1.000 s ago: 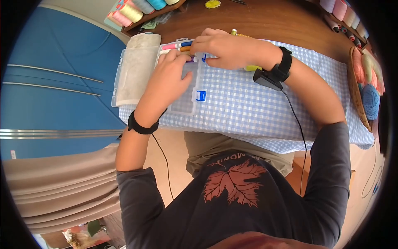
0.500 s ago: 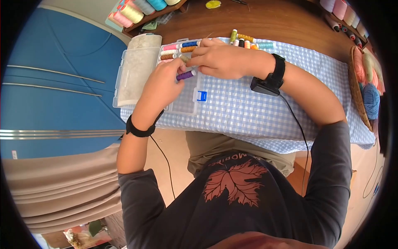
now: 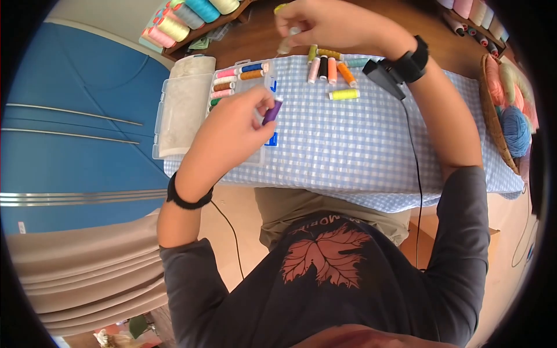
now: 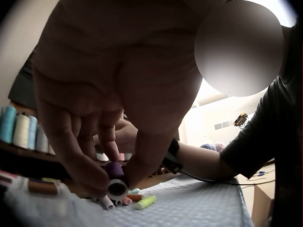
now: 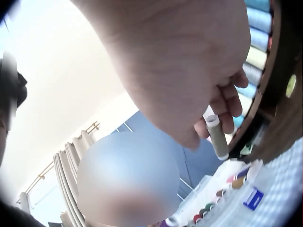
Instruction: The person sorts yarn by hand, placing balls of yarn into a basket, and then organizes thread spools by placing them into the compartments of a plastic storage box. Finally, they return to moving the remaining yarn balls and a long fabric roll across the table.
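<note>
My left hand (image 3: 235, 122) pinches a purple thread spool (image 3: 271, 113) over the front of the clear plastic box (image 3: 255, 158). In the left wrist view the purple spool's white end (image 4: 117, 189) faces the camera between thumb and fingers. Farther back, my right hand (image 3: 333, 23) is raised above the table's far side and holds a khaki thread spool (image 5: 218, 139) by thumb and fingers. Rows of spools lie in the box, among them a blue one (image 3: 252, 67), an orange-brown one (image 3: 251, 75) and a pink one (image 3: 227, 73). My left hand hides part of the box.
Several loose spools, among them a yellow one (image 3: 344, 94) and an orange one (image 3: 346, 73), lie on the checked cloth (image 3: 336, 145) right of the box. A yarn basket (image 3: 493, 124) stands at the right edge. Thread cones (image 3: 174, 29) line a shelf at the back left.
Both hands were together over the box. My right hand has lifted up and back with the khaki spool; my left hand has drawn toward me and right with the purple spool.
</note>
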The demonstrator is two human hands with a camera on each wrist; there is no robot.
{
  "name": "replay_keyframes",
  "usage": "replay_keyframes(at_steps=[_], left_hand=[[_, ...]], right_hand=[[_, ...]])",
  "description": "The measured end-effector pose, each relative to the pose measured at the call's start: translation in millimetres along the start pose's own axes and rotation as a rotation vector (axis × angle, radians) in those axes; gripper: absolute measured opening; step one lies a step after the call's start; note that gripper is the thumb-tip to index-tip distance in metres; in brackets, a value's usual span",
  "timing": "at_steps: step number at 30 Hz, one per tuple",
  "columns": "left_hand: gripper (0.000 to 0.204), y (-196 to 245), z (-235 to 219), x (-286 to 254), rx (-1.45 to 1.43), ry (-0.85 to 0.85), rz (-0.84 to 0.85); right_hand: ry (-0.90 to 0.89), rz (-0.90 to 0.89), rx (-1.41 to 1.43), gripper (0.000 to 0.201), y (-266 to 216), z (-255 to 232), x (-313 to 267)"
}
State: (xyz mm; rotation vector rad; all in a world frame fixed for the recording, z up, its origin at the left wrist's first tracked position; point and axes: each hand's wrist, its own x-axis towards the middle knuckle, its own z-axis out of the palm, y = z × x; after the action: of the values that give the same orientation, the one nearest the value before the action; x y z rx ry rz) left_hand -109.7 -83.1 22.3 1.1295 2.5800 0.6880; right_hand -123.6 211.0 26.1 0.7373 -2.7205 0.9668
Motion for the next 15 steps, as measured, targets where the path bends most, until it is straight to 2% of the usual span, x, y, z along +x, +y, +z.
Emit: replay_keyframes(at_steps=[1,2,3,5,7,9,11,13,15], left_hand=[[0.027,2,4,10,0.029,-0.022,0.032],[0.027,2,10,23,0.028,-0.02,0.035],[0.029,0,16,36,0.026,-0.026,0.061],[0.031,2,24,54,0.027,-0.031,0.089],[0.036,7,29,64,0.096,0.006,0.154],[0.037,11,28,64,0.107,0.011,0.141],[0.038,9,26,63,0.116,0.014,0.129],[0.032,-2,22,60,0.135,0.118,0.072],[0.03,-11,13,58,0.18,0.175,0.031]], right_hand=[[-0.015,0.017,0.032,0.023,-6,-24,-8],[-0.206,0.06,-0.001,0.024,-13,-45,-13],[-0.206,0.06,-0.005,0.024,-8,-47,-16],[-0.351,0.252,0.029,0.027,9,-49,-16],[-0.374,0.231,0.018,0.029,19,-52,-14],[-0.663,0.301,-0.015,0.03,16,-58,-7],[-0.666,0.355,-0.081,0.034,19,-43,-9],[-0.558,0.327,-0.15,0.026,33,-20,-6],[-0.582,0.302,-0.066,0.03,41,-15,-6]])
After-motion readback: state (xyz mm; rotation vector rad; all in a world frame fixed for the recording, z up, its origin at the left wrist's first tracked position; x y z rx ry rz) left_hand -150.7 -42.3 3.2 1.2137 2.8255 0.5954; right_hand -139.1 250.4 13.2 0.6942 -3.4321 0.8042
